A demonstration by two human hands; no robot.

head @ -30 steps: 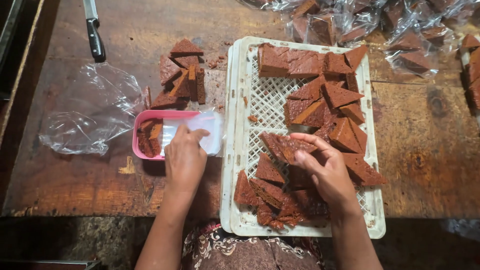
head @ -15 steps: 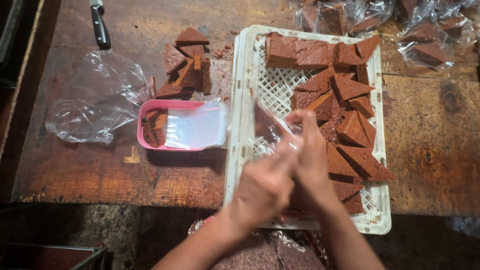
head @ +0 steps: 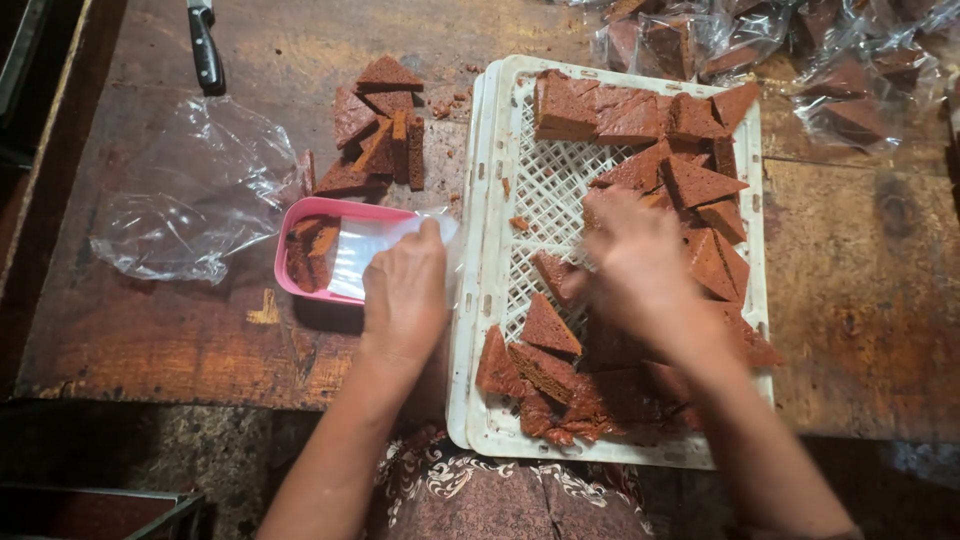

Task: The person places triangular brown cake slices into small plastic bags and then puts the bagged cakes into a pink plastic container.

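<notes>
- Head view: the left hand (head: 405, 290) lies palm down on a small clear plastic bag (head: 365, 255) at the right rim of the pink tray (head: 300, 215); its grip is pressed flat on the film, fingers close together, pinching nothing that I can see.
- The pink tray sits on the wooden worktop (head: 150, 340) just left of the white lattice crate (head: 490, 300) and holds a few brown cake scraps at its left end.
- The right hand (head: 635, 260) is over the middle of the crate, blurred, curled on a brown cake wedge (head: 555, 275); whether the grip has closed on the wedge I cannot tell.
- More triangular cake pieces (head: 690, 180) fill the crate's far end and right side, and others crowd its near edge.
- A loose pile of offcuts (head: 375, 140) lies on the worktop beyond the pink tray.
- A crumpled large clear bag (head: 190, 200) lies to the tray's left, and a black-handled knife (head: 205, 45) is at the far edge.
- Bagged cake pieces (head: 800, 60) lie at the far right.
</notes>
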